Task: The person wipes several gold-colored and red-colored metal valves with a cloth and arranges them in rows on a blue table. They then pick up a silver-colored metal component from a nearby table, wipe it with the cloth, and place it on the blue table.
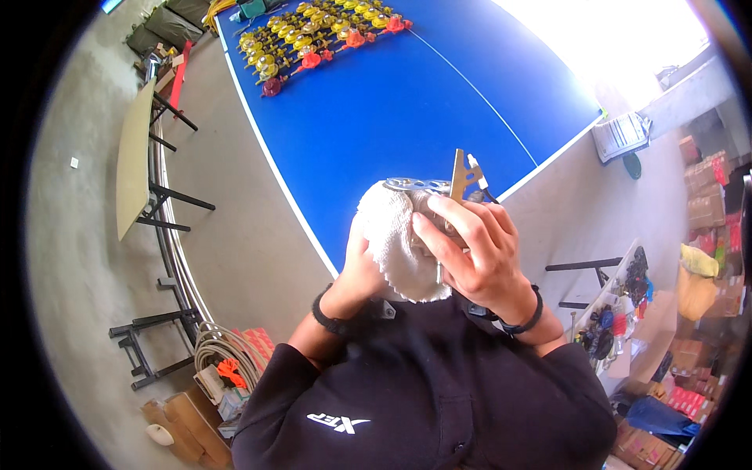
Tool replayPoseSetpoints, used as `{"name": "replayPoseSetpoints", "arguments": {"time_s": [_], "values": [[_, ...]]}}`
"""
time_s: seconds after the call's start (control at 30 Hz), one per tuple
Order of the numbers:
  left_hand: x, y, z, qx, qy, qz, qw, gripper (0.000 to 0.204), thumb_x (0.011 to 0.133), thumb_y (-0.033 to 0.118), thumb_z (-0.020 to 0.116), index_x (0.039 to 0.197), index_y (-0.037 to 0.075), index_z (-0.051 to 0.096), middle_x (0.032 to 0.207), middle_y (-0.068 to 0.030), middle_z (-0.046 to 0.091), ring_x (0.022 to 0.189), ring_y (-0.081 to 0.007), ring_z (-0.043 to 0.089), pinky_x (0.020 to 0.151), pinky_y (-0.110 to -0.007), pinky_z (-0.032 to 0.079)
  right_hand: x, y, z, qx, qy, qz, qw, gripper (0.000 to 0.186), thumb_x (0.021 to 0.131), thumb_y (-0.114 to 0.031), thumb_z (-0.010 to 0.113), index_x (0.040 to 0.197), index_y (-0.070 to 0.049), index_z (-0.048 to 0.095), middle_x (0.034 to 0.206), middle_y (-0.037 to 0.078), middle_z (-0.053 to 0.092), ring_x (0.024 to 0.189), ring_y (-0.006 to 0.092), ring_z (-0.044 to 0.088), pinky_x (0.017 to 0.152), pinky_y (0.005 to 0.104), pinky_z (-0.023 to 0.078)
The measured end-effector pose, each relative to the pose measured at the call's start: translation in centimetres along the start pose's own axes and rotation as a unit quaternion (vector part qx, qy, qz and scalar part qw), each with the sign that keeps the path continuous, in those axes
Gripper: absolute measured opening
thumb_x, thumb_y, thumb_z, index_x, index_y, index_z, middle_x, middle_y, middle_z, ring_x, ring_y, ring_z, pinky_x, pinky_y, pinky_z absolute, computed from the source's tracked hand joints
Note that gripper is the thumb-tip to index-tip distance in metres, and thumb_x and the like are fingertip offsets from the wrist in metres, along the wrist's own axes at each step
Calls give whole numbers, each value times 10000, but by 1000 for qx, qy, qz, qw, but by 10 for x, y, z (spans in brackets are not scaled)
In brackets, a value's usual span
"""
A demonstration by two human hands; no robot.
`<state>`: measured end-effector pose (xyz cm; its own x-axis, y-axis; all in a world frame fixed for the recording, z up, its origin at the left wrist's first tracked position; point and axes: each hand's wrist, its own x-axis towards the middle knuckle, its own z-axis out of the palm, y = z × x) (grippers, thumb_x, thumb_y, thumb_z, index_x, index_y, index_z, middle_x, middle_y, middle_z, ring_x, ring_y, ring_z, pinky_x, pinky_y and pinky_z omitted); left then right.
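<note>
Close in front of my chest, a white knit cloth (395, 247) is bunched against a metal part. My left hand (359, 262) is closed around the cloth from the left, most of its fingers hidden under it. The metal part shows a silver plate with holes (415, 185) on top and an upright brass-coloured bracket (458, 174) on its right. My right hand (479, 247) grips the part from the right, its fingers bent over the near side. Cloth and fingers cover the rest of the part, so its exact kind is unclear.
Ahead lies a blue table (376, 125) with white lines. Rows of yellow regulator-like fittings (301, 31) and several red ones (313, 59) stand at its far left. A tilted tabletop (135, 164) is at left, coiled hose (223, 348) at lower left, stacked boxes (705, 211) at right.
</note>
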<state>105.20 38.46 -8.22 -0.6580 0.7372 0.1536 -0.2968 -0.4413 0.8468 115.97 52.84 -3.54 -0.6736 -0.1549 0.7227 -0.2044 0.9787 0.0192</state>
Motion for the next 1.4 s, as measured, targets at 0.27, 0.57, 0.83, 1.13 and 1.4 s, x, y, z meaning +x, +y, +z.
{"name": "replayPoseSetpoints", "arguments": {"time_s": [0.27,0.57,0.83,1.13,1.4], "values": [[14,2,-11,54,106,65,991,221,982,110,608,1156,-27,617,1080,-98,690,962,-169,673,831,-325,557,-26,-1,-4,216,46,192,956,602,763,-133,794,1318,-45,580,1274,160,559,1087,289,613,860,397,530],[17,-10,-7,238,74,149,957,280,859,36,628,1129,-39,644,979,-131,712,882,-213,696,783,-326,537,-36,5,26,677,-7,390,624,417,1001,-231,632,1331,9,544,1239,62,613,1114,135,557,978,307,435],[15,-18,-19,299,125,171,930,308,693,58,811,966,30,672,860,-92,698,774,-195,691,702,-318,547,-42,9,33,690,125,434,565,379,1027,-164,519,1339,48,484,1285,231,602,1153,302,630,991,469,524],[17,-6,7,391,-22,290,873,322,774,60,752,1072,2,644,1041,-176,658,877,-329,660,761,-388,532,-41,3,43,481,58,276,830,681,844,-8,708,1419,-2,342,1371,155,423,1250,275,496,1045,400,427],[17,25,2,385,4,302,872,349,670,76,822,988,25,689,983,-123,704,889,-320,698,790,-403,557,-26,5,28,352,52,131,925,632,774,-82,745,1307,22,423,1263,141,432,1162,272,484,1017,409,401]]}}
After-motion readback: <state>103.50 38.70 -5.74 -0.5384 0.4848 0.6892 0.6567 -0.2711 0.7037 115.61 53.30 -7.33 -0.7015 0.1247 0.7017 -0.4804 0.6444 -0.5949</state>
